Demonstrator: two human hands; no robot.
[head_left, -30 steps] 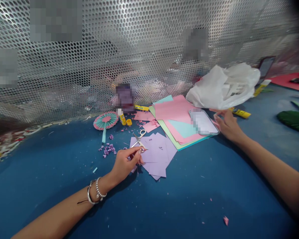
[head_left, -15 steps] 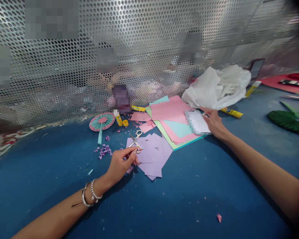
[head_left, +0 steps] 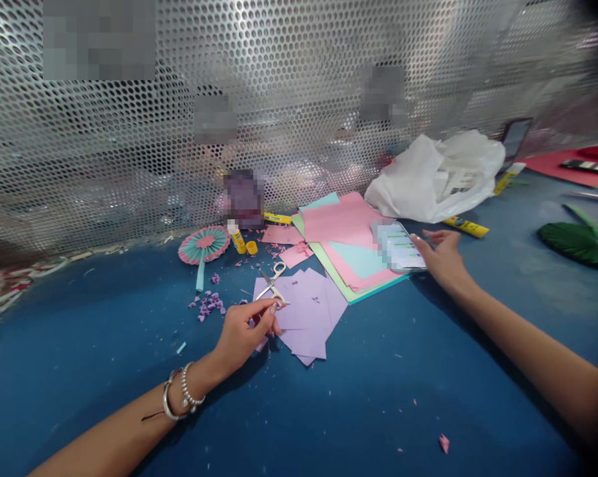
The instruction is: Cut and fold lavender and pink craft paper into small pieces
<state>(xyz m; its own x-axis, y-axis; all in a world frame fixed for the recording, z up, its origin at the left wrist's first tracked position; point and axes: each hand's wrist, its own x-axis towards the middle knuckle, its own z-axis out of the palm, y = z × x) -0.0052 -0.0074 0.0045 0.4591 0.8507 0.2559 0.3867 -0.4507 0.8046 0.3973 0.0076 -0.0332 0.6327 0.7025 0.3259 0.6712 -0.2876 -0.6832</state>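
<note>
My left hand [head_left: 245,331] rests on the blue table [head_left: 130,344] at the edge of a pile of lilac paper squares [head_left: 306,311], its fingers pinched together on a small piece of lilac paper. Small scissors [head_left: 272,281] lie on the pile just beyond its fingertips. My right hand [head_left: 441,255] lies with fingers spread by the right edge of a phone [head_left: 398,245], which sits on a stack of pink, teal and green sheets [head_left: 349,232].
A perforated metal screen [head_left: 299,99] closes the far side. A paper fan [head_left: 204,246], an open glue stick [head_left: 237,237] with its cap, lilac scraps [head_left: 209,303], a white plastic bag [head_left: 438,173], another glue stick [head_left: 465,226] and green paper leaves [head_left: 580,242] lie around.
My right hand has shifted along the phone's right edge, from its far corner back toward me, fingers now spread. My left hand keeps its pinch at the lilac pile.
</note>
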